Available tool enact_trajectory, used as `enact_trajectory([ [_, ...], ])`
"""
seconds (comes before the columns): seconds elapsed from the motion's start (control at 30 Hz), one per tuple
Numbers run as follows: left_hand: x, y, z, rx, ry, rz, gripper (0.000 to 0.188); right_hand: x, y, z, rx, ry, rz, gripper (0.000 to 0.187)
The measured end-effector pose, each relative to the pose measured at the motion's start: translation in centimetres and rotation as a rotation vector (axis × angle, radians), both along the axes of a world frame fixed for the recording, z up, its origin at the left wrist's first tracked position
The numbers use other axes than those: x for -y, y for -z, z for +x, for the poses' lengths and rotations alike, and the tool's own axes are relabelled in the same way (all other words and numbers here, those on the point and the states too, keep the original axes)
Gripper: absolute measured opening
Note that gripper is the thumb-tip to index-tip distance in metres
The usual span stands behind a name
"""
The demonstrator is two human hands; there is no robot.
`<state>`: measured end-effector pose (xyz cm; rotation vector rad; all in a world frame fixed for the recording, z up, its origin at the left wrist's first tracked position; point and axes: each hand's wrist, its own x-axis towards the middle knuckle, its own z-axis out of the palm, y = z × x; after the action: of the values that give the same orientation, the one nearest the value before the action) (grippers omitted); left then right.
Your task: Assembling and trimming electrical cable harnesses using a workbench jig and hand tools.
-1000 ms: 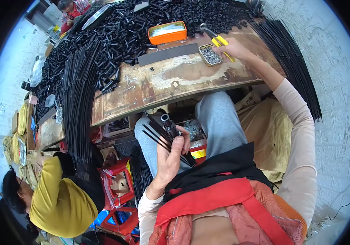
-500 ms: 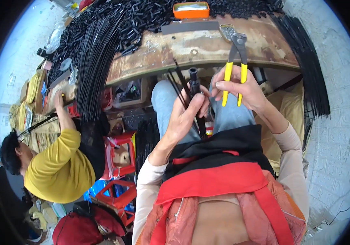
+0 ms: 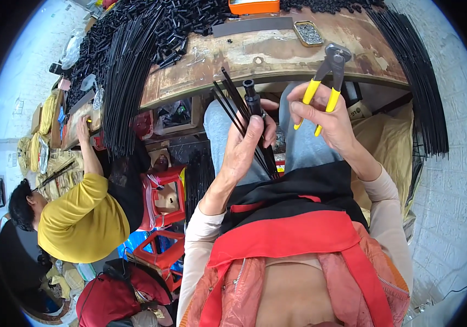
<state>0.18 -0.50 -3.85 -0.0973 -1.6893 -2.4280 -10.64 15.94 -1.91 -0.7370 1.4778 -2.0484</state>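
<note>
My left hand (image 3: 242,144) is closed around a black tubular fitting (image 3: 252,98) with a flanged top, its thumb pressed on the side. Several thin black rods (image 3: 231,103) pass through the same hand, fanning up toward the bench edge and running down to my lap. To the right, my right hand (image 3: 320,114) holds end-cutting pliers (image 3: 329,82) by their yellow handles, with the dark jaws pointing up and away from me. The handles stand apart. Whether the jaws touch is hard to make out. The pliers are clear of the fitting and the rods.
The worn wooden bench (image 3: 277,57) bears a small tin of metal bits (image 3: 308,34), a grey strip (image 3: 252,26), an orange box (image 3: 254,6) and heaped black fittings (image 3: 173,32). Rod bundles hang over its edge at left (image 3: 127,87) and right (image 3: 416,82). A person in yellow (image 3: 83,218) sits left.
My right hand and the pliers have shifted right, away from the left hand, and the jaws have moved off the tin. The left hand still grips the fitting and rods, now tilted slightly left.
</note>
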Motion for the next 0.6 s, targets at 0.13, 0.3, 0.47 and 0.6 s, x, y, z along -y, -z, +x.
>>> enact_trajectory([
  [0.13, -0.1, 0.3, -0.7, -0.026, -0.029, 0.006, 0.061, -0.2, 0.5, -0.3, 0.026, -0.073, 0.018, 0.016],
  [0.3, 0.4, 0.2, -0.6, -0.023, 0.043, -0.039, 0.076, 0.5, 0.3, 0.3, 0.029, -0.095, 0.046, 0.012],
  [0.47, 0.9, 0.1, -0.3, -0.041, 0.086, -0.012, 0.080, 1.6, 1.3, 1.2, 0.024, -0.065, 0.023, 0.012],
  [0.6, 0.7, -0.3, 0.2, -0.022, 0.020, -0.051, 0.082, 2.6, -0.1, 2.9, 0.074, -0.151, 0.032, 0.016],
])
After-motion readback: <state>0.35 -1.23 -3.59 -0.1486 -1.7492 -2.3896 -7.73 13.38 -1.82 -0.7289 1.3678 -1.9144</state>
